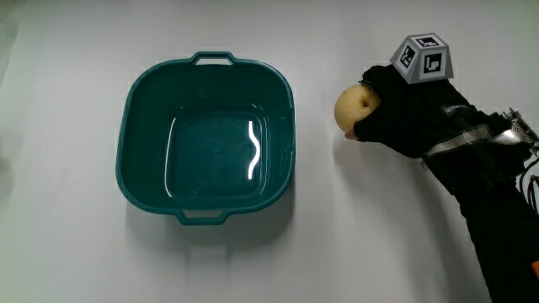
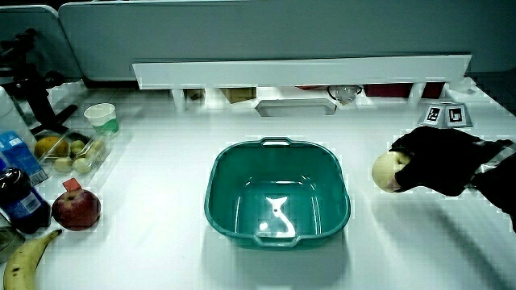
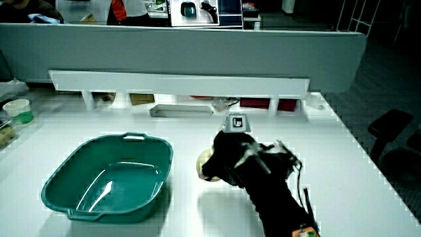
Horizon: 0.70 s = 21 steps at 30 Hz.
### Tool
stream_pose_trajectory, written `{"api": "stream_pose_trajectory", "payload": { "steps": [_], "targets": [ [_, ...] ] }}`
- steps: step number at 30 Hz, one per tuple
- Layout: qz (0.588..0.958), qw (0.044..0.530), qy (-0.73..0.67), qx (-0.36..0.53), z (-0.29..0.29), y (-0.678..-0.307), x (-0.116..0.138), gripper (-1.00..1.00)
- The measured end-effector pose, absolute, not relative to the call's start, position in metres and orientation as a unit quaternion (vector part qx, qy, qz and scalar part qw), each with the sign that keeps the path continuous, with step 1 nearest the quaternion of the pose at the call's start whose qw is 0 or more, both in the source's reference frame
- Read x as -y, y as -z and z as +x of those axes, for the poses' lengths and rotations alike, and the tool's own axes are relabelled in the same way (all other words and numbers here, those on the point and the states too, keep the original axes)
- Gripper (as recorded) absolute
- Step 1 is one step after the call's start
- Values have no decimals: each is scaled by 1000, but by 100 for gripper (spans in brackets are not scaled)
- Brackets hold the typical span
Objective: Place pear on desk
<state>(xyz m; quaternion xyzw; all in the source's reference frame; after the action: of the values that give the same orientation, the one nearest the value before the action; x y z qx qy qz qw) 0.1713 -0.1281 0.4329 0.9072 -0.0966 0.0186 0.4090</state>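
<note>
Main view: black-gloved hands curl closed around a round yellow pear on the white bench, beside an empty teal plastic basin.

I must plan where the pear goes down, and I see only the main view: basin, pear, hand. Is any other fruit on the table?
Observer: Yes. In a side view a red apple and a banana lie on the table. The teal basin stands between them and the pear, which the hand grasps.
Operator: Does anything stand near them?
Observer: A pale cup stands farther from the person than the apple.
Operator: Where does the table end?
Observer: At a low grey partition with a white shelf along its foot.
</note>
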Motion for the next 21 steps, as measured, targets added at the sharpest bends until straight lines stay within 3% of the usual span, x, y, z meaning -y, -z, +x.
{"api": "stream_pose_trajectory", "payload": {
  "steps": [21],
  "targets": [
    [902,425,-6,73,187,-468,120,0]
  ]
}}
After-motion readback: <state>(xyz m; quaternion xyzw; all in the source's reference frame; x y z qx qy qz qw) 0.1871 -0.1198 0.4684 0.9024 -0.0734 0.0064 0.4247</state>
